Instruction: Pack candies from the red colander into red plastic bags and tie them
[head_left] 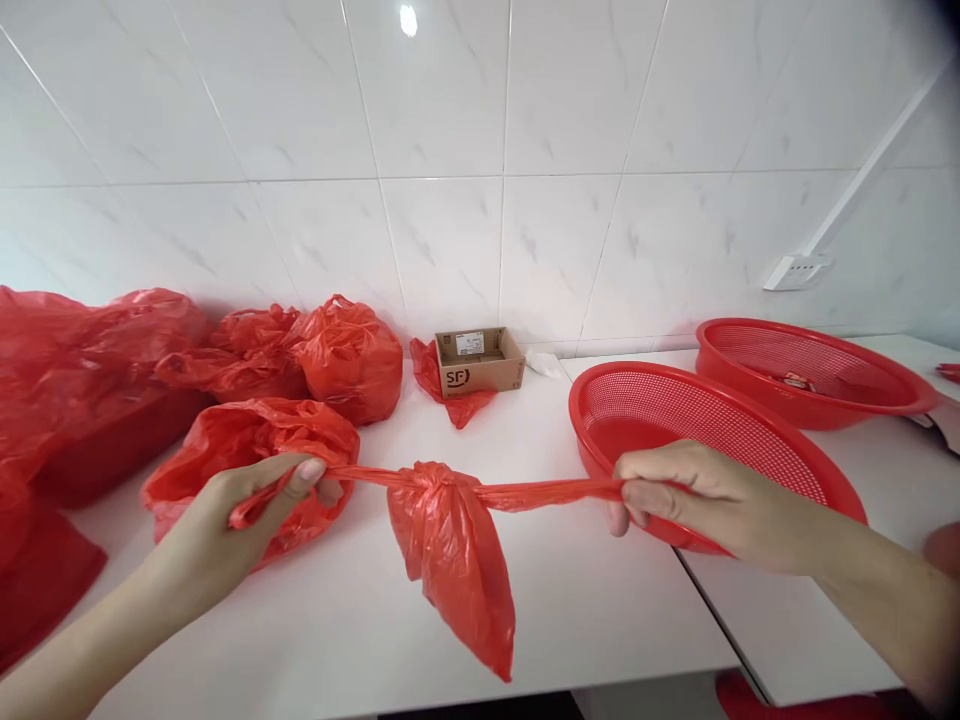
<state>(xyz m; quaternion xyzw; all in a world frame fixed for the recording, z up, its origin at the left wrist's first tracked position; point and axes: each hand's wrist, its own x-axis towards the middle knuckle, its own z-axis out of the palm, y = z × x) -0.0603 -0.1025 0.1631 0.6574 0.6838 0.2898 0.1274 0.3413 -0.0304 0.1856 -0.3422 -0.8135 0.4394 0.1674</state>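
Observation:
A red plastic bag (457, 560) hangs between my two hands above the white table, gathered and knotted at its top. My left hand (262, 495) pinches one twisted handle, with a bit of red plastic showing inside the fingers. On the other side, my right hand (675, 495) grips the opposite handle, pulled out nearly straight. What the bag contains is hidden. Behind my left hand sits an open red bag (330, 425) with crumpled plastic inside. My right hand is in front of a red perforated basket (720, 410).
Several full red bags (349, 360) crowd the table's left side. A small open cardboard box (480, 362) stands by the tiled wall on a flat piece of red plastic. Another red basket (810, 370) is at the back right, below a wall socket (799, 270).

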